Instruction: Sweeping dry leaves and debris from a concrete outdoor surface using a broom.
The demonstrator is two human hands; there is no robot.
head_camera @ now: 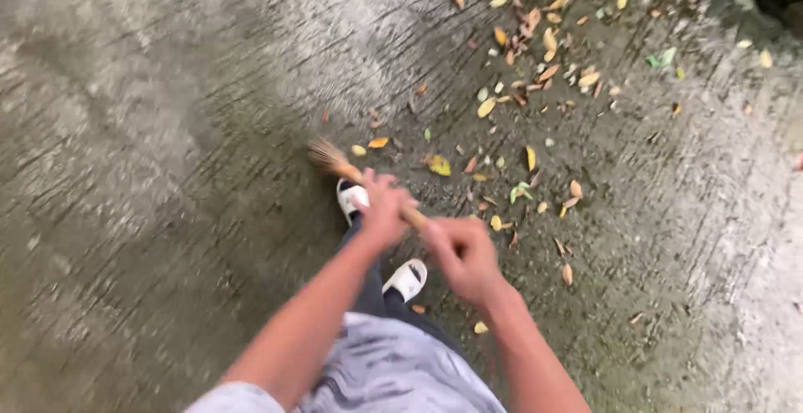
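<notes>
Head view, looking straight down: both hands are clamped on a broom, its long axis slanting from bristles at upper left back toward the body. Left hand sits nearer the bristles, fist closed round the handle; right hand grips behind. Fallen leaves lie ahead and right on the concrete, white sandals below.

Motion blur over both hands, broom handle hidden inside left hand and right hand, forearms cut off at near edge, far leaves smeared.
</notes>
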